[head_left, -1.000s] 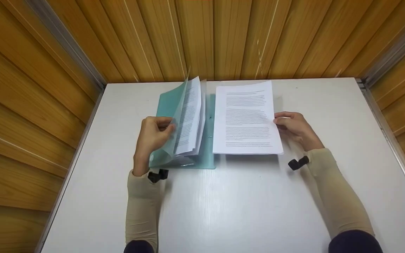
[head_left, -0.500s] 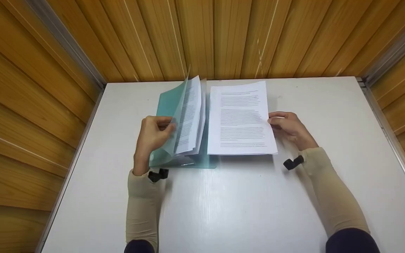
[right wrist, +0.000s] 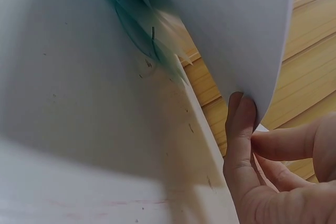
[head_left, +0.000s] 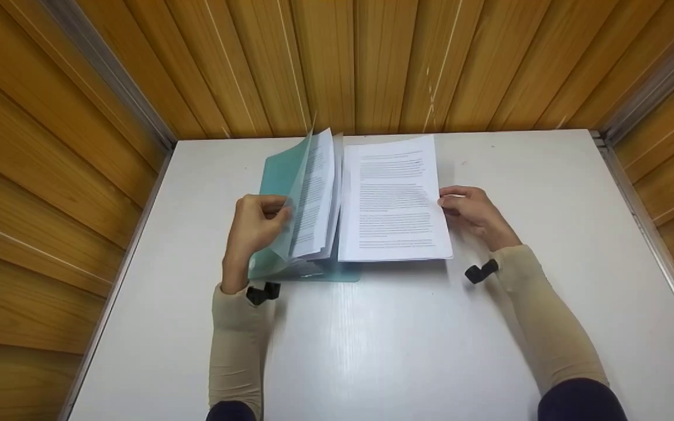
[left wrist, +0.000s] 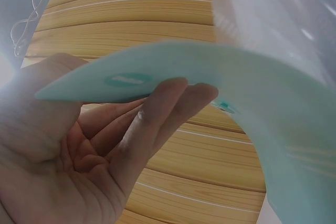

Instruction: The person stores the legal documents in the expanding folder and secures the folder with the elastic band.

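Observation:
A teal folder [head_left: 281, 172] lies spread on the white table, with printed sheets [head_left: 313, 199] standing tilted inside it. My left hand [head_left: 255, 227] pinches the edge of the folder's translucent flap [head_left: 296, 213]; in the left wrist view this flap [left wrist: 194, 66] bends in a curve over the fingers. To the right, a stack of printed paper [head_left: 395, 202] is held raised, its left edge over the folder's right part. Thumb and fingers of my right hand [head_left: 474, 215] pinch the stack's right edge. In the right wrist view the paper's underside [right wrist: 236, 30] shows above the table.
The white table [head_left: 407, 345] ends at a wood-plank wall [head_left: 384, 64] at the back. More plank panels [head_left: 27, 193] stand on the left and right, with grey metal rails at the corners. Small black devices [head_left: 264, 292] sit at both wrists.
My right hand has moved the paper stack left, so it now covers more of the folder's right part and sits close to the tilted sheets. The left hand has stayed in place.

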`<action>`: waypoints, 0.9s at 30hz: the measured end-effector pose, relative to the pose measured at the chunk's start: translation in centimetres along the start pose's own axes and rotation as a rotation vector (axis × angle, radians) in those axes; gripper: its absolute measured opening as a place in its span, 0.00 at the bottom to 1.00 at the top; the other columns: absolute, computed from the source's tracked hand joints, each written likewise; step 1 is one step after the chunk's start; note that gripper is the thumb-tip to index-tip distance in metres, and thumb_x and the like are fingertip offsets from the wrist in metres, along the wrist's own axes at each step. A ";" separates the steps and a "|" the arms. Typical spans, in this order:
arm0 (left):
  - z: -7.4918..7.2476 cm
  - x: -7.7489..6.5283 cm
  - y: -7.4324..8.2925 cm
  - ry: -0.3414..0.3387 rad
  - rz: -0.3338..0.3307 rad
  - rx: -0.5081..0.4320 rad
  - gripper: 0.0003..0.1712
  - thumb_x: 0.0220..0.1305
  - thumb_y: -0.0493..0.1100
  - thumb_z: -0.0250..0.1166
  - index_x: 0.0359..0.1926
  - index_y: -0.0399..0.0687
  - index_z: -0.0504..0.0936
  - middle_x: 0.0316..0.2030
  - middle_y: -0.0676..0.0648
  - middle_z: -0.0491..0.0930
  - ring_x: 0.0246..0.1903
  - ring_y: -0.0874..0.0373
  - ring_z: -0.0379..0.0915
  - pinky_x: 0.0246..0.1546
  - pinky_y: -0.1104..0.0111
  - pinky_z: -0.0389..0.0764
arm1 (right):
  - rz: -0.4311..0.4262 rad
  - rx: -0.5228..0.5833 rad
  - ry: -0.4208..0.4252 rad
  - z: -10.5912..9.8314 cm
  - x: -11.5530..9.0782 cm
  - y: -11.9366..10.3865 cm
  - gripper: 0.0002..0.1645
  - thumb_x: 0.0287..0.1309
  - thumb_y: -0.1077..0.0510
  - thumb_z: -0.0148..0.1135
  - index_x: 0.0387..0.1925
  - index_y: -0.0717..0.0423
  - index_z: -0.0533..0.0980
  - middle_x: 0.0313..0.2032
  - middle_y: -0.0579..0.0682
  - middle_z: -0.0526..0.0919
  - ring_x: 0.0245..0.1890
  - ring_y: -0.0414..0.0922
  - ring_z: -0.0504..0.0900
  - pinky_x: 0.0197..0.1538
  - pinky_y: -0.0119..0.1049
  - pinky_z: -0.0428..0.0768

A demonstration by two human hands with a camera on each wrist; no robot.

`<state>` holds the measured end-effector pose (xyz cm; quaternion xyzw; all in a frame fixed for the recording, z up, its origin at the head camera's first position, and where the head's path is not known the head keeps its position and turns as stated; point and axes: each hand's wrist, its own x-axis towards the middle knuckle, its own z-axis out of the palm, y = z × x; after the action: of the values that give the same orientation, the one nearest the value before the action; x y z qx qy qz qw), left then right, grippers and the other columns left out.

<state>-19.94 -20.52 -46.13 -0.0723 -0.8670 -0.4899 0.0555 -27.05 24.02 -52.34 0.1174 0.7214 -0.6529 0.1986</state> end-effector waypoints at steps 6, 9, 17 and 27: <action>-0.1 -0.1 0.1 0.006 -0.003 0.006 0.15 0.68 0.33 0.68 0.53 0.30 0.89 0.46 0.34 0.91 0.42 0.44 0.92 0.42 0.56 0.92 | -0.010 -0.024 0.004 0.6 0.3 -0.2 0.28 0.73 0.65 0.61 0.70 0.70 0.71 0.34 0.40 0.88 0.36 0.36 0.86 0.44 0.28 0.85; -0.1 -0.1 0.1 0.006 0.001 0.005 0.15 0.68 0.33 0.69 0.53 0.30 0.89 0.46 0.34 0.91 0.41 0.45 0.92 0.42 0.56 0.91 | -0.006 -0.026 0.001 0.9 0.4 -0.3 0.27 0.73 0.65 0.61 0.69 0.69 0.71 0.35 0.41 0.88 0.36 0.37 0.86 0.44 0.29 0.85; 0.0 -0.2 0.1 0.006 0.012 0.005 0.14 0.68 0.33 0.69 0.52 0.29 0.89 0.45 0.34 0.91 0.40 0.45 0.92 0.41 0.57 0.91 | -0.008 0.010 -0.021 1.6 0.5 -0.3 0.27 0.72 0.67 0.62 0.69 0.70 0.72 0.36 0.41 0.89 0.37 0.37 0.88 0.45 0.30 0.87; 0.0 -0.2 0.2 0.010 -0.001 0.014 0.15 0.68 0.33 0.69 0.53 0.30 0.89 0.46 0.34 0.90 0.42 0.44 0.92 0.44 0.53 0.91 | -0.034 0.020 -0.048 2.5 0.7 -0.3 0.24 0.71 0.68 0.62 0.65 0.72 0.73 0.34 0.41 0.90 0.35 0.37 0.89 0.43 0.31 0.87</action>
<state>-19.74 -20.44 -46.01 -0.0690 -0.8701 -0.4843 0.0600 -27.48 21.41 -52.57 0.0913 0.7117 -0.6662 0.2034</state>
